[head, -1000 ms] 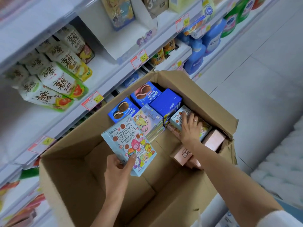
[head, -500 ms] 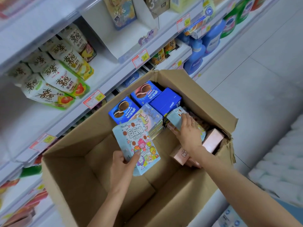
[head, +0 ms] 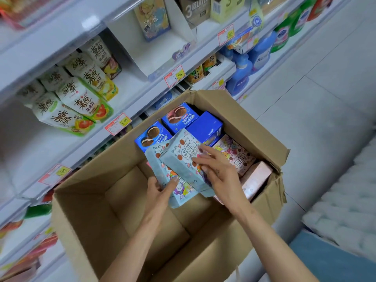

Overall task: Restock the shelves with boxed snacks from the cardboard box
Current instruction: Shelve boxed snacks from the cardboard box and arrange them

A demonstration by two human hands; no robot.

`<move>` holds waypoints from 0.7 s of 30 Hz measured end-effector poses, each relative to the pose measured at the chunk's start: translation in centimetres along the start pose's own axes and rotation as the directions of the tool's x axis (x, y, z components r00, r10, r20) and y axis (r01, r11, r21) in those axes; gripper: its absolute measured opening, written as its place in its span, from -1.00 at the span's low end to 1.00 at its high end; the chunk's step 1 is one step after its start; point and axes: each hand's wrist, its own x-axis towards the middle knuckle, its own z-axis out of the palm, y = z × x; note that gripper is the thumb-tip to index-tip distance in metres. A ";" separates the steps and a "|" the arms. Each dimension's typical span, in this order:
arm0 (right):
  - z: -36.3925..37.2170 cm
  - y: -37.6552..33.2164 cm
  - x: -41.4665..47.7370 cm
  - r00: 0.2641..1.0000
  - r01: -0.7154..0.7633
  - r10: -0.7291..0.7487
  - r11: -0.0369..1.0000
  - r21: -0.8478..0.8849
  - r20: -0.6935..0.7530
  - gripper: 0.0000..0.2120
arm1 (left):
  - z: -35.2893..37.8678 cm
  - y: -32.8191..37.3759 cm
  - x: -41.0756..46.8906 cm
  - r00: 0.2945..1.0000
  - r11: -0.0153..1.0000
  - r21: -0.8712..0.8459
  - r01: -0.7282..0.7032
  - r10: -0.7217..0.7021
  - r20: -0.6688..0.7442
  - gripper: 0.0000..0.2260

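Note:
An open cardboard box (head: 85, 220) stands below the shelves, its near half bare. My left hand (head: 160, 190) grips the lower edge of a light blue cartoon snack box (head: 160, 169). My right hand (head: 215, 169) holds a second light blue snack box (head: 181, 157), laid on top of the first, above the carton. Blue pie boxes (head: 150, 135) and a plain blue box (head: 205, 125) fill the far corner. A pale cartoon box (head: 236, 155) and pink boxes (head: 256, 178) lie at the right side.
White shelves (head: 142, 86) rise at the left, with green and white snack bags (head: 81, 102), price tags (head: 175, 76) and boxed goods above. Blue detergent bottles (head: 242, 74) stand further along. Grey floor tiles lie to the right, white packs (head: 350, 200) at the right edge.
My right hand lifted a second light blue box out of the carton's right side and brought it leftward onto the box in my left hand. The left hand stayed roughly in place.

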 end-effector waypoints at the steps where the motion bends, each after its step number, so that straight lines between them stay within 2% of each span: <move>1: -0.2 0.8 0.2 0.999 0.031 -0.032 0.997 -0.076 -0.013 -0.70 | -0.3 -0.1 0.1 1.000 1.000 0.001 0.001 -0.001 0.014 -0.78; 3: -0.8 1.8 0.7 1.000 0.001 -0.006 0.986 -0.164 -0.029 -0.63 | -0.7 0.0 0.1 0.999 1.000 0.017 -0.003 0.002 0.037 -0.71; 4: -1.2 1.8 0.9 0.998 -0.070 0.070 0.993 -0.096 -0.010 -0.55 | -1.0 0.1 0.1 0.999 0.999 0.034 -0.008 0.006 0.046 -0.67; 5: -1.7 1.9 0.9 0.984 -0.178 0.177 0.983 0.046 0.037 -0.43 | -1.2 0.2 0.1 0.998 0.999 0.047 -0.014 0.011 0.055 -0.65; 7: -2.3 1.9 0.8 0.915 -0.397 0.342 0.859 0.322 0.215 -0.26 | -1.7 0.5 0.1 0.996 0.997 0.067 -0.029 0.024 0.084 -0.70; 8: -2.4 1.9 0.6 0.876 -0.472 0.379 0.802 0.368 0.298 -0.23 | -1.9 0.5 0.0 0.995 0.997 0.076 -0.035 0.027 0.099 -0.72; 10: -2.1 2.1 0.0 0.824 -0.545 0.415 0.767 0.339 0.385 -0.30 | -2.3 0.4 -0.3 0.993 0.995 0.090 -0.040 0.030 0.111 -0.74; 13: -1.5 1.6 -0.9 0.809 -0.576 0.456 0.742 0.344 0.370 -0.56 | -3.3 0.1 -1.0 0.994 0.994 0.109 -0.034 0.022 0.104 -0.77; 16: -1.2 0.9 -2.0 0.802 -0.595 0.495 0.709 0.379 0.334 -0.76 | -5.0 -0.3 -1.6 0.999 0.990 0.133 -0.046 0.042 0.030 -0.75; 21: 0.2 -0.6 -3.9 0.784 -0.575 0.604 0.620 0.534 0.143 -0.63 | -9.0 -0.1 -2.5 0.993 0.976 0.197 -0.090 0.103 -0.055 -0.79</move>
